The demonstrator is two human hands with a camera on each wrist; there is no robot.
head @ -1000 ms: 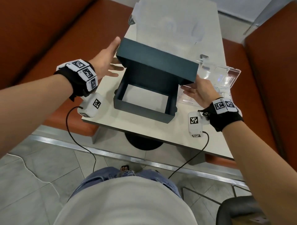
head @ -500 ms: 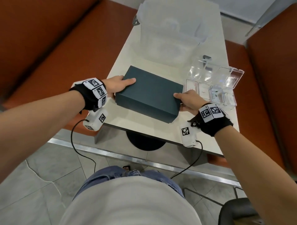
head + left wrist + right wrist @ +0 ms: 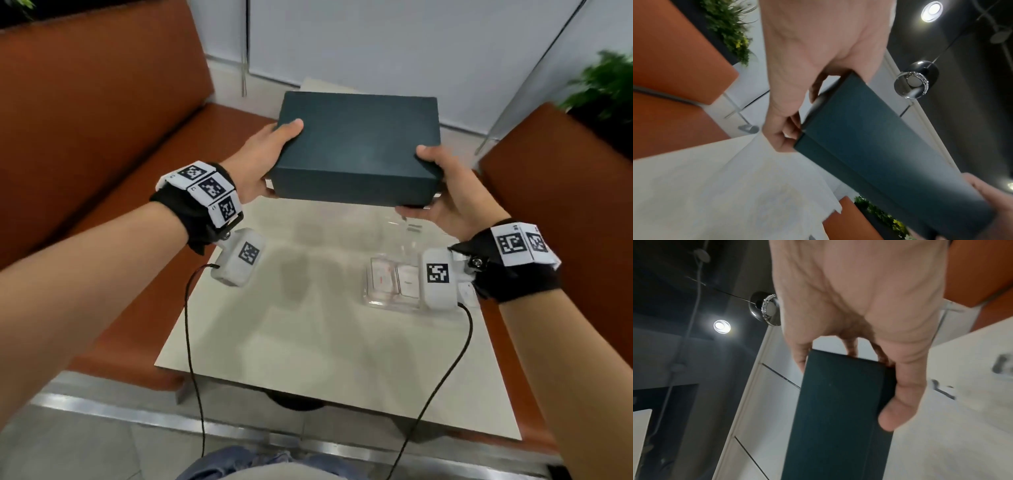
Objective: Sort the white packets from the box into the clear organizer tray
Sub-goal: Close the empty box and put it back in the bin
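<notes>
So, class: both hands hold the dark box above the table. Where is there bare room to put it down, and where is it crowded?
The table's left and near parts are bare, bordered by the left edge, near edge and clear organizer tray. The right side is crowded by that tray. The left hand and right hand grip the box.

The box [image 3: 356, 147] is held above the far half of the bench [image 3: 308, 342] between the left hand [image 3: 263, 161] and right hand [image 3: 448, 198], with the organizer tray [image 3: 383, 291] on the bench's right side, nearer the person.
</notes>
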